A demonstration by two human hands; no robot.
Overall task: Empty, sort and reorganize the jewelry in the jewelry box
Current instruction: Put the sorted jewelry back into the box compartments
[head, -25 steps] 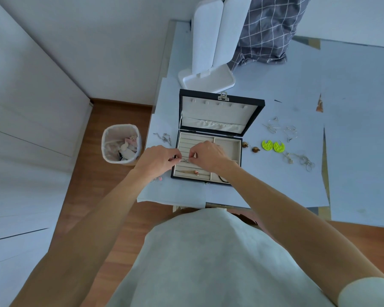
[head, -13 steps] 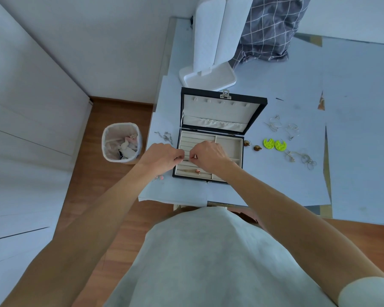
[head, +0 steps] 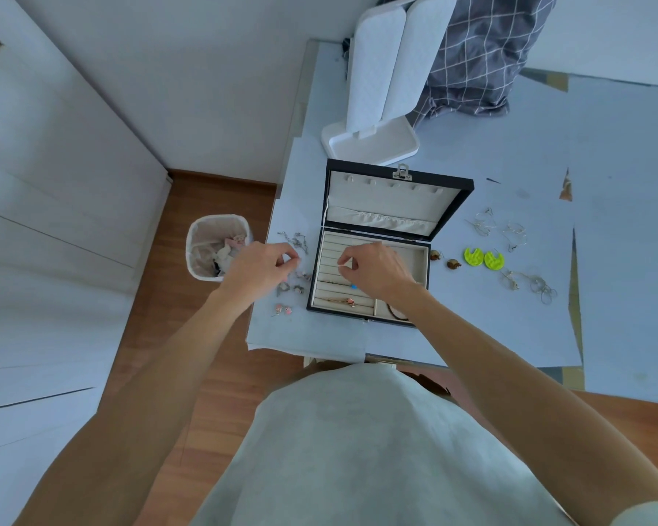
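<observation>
Since a moment ago our hands part over the box (head: 369, 277), open near the table's (head: 547, 336) left edge: the left hand (head: 261, 271) drifts out over loose pieces on the paper, fingers pinched, on what we cannot tell. Our right hand (head: 373, 269) hovers above the ring rolls, fingertips pinching something too small to name. We judge a tiny piece could slip off the near edge toward the bin (head: 217, 248). Black outside and cream inside, the box holds a pink pin (head: 342, 301); green earrings (head: 483, 258) lie right.

Black jewelry box (head: 468, 191), neon-green earrings (head: 483, 258), grey checked cloth (head: 483, 51)
</observation>
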